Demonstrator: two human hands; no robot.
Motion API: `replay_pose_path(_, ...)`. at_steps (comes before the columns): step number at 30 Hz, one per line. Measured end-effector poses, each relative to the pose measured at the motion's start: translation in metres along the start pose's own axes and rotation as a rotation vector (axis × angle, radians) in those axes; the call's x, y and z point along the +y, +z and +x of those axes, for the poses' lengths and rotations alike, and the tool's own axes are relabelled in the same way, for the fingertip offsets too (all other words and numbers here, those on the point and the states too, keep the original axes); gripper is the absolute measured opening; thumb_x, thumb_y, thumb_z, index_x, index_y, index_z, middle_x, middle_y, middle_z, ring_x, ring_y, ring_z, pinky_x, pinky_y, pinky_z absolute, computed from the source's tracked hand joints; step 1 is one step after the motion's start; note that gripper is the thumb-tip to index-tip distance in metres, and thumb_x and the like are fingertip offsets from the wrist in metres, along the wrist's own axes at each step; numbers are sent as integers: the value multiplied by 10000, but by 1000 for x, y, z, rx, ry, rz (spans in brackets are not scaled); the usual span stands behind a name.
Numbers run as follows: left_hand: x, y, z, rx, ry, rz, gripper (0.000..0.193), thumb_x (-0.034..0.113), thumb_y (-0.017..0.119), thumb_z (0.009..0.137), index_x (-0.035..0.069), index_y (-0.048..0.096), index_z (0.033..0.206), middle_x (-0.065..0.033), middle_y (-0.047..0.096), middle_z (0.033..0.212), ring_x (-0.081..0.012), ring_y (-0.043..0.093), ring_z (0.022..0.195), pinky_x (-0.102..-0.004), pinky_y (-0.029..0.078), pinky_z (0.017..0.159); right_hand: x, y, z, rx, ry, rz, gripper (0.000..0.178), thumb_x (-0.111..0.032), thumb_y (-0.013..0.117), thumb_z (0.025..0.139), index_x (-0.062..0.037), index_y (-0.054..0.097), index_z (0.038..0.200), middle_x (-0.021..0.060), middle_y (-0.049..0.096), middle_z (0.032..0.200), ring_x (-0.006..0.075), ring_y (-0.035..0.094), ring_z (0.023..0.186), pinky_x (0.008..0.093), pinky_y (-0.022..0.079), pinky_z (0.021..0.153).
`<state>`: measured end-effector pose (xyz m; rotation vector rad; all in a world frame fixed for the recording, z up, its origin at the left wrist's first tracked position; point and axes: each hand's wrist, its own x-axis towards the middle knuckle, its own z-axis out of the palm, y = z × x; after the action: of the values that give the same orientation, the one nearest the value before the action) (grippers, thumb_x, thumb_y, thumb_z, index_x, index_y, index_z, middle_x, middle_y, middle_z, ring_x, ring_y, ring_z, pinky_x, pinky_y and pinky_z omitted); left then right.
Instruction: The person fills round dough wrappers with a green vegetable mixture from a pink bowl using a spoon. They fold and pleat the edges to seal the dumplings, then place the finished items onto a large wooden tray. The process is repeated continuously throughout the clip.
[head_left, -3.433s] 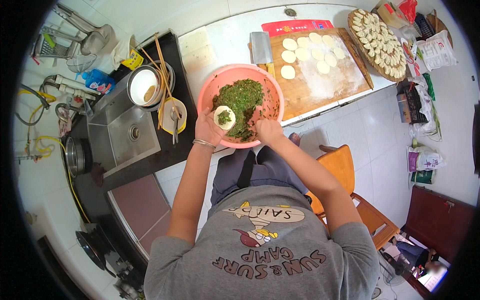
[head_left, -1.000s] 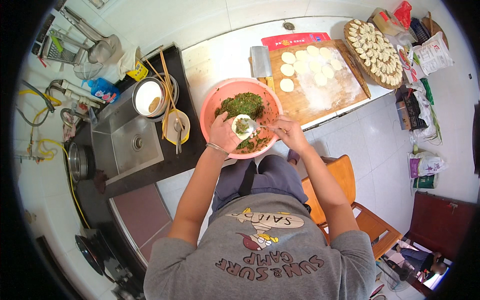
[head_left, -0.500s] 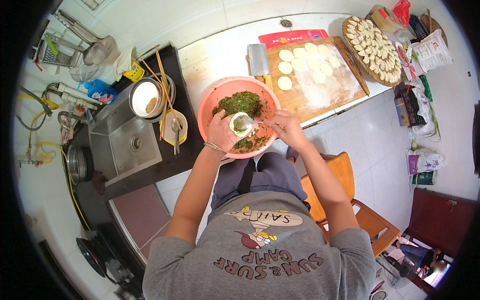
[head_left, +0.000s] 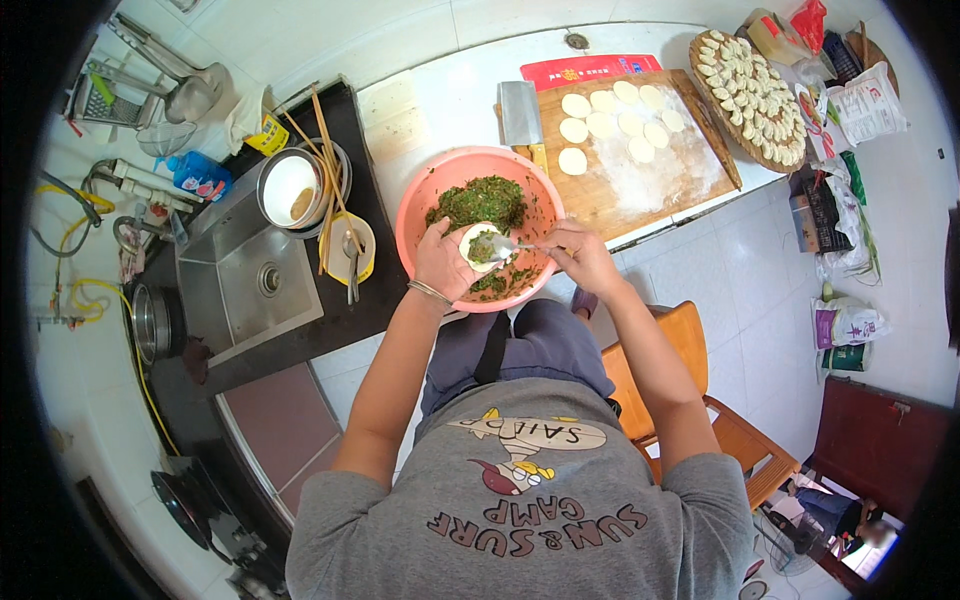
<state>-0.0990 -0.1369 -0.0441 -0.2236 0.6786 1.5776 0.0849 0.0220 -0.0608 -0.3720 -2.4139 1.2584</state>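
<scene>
My left hand [head_left: 441, 262] cradles a round dumpling wrapper [head_left: 469, 240] over a pink bowl [head_left: 412, 195]. Green filling sits in the middle of that wrapper. My right hand [head_left: 583, 256] is closed round the handle of a metal spoon [head_left: 503, 246], whose bowl rests on the wrapper's filling. Chopped green filling [head_left: 483, 203] is heaped at the far side of the pink bowl, with smaller bits near its front. Beyond my right hand, several flat wrappers [head_left: 572, 161] lie on a floured wooden board [head_left: 690, 185].
A cleaver [head_left: 518, 112] lies by the board's left edge, a rolling pin [head_left: 706, 130] along its right. Folded dumplings fill a round tray [head_left: 787, 158] at far right. Left are a steel sink [head_left: 235, 300], chopsticks [head_left: 328, 150] and a yellow bowl [head_left: 366, 235]. A wooden chair [head_left: 655, 365] stands right of me.
The spoon has shifted slightly over the wrapper, and my right hand has moved a little to the right. My left hand holds its place with the wrapper.
</scene>
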Motion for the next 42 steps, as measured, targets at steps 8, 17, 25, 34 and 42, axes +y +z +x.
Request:
replay_pose_path(8, 1, 6, -5, 25, 16, -7, 640, 411, 276, 936, -90, 347, 1326, -233, 451, 1325, -343, 464, 1222, -492, 347, 1045, 3, -3, -4, 94, 233, 286, 71, 28, 626, 812, 19, 664, 871, 44, 584, 778, 104, 529, 695, 241, 423, 621)
replay_pose_path(17, 0, -2, 2, 23, 54, -10, 622, 398, 279, 939, -88, 351, 1321, -231, 448, 1325, -346, 458, 1227, -502, 347, 1043, -5, 8, -4, 58, 262, 159, 79, 5, 629, 821, -3, 676, 885, 24, 556, 743, 87, 490, 639, 235, 403, 577)
replay_pose_path(25, 9, -9, -2, 118, 192, -1, 554, 345, 229, 960, -71, 368, 1299, -206, 462, 1315, -350, 469, 1207, -523, 363, 1019, 12, 18, -3, 71, 296, -355, 105, -12, 614, 740, -15, 668, 831, 136, 634, 828, 274, 629, 764, 370, 499, 654)
replay_pose_path(34, 13, -26, 3, 41, 150, -4, 533, 360, 270, 960, -46, 401, 1279, -196, 492, 1289, -337, 488, 1187, -519, 391, 996, 13, 99, 0, -165, 503, -789, 130, -80, 562, 750, -40, 685, 763, 156, 655, 890, 293, 652, 832, 386, 534, 700)
replay_pose_path(42, 10, -20, 8, 71, 90, -48, 541, 349, 285, 959, -73, 391, 1280, -201, 489, 1288, -346, 477, 1196, -524, 368, 1013, 22, 110, 0, -223, 484, -910, 147, -140, 552, 767, -99, 691, 797, 96, 640, 864, 248, 597, 921, 358, 447, 784)
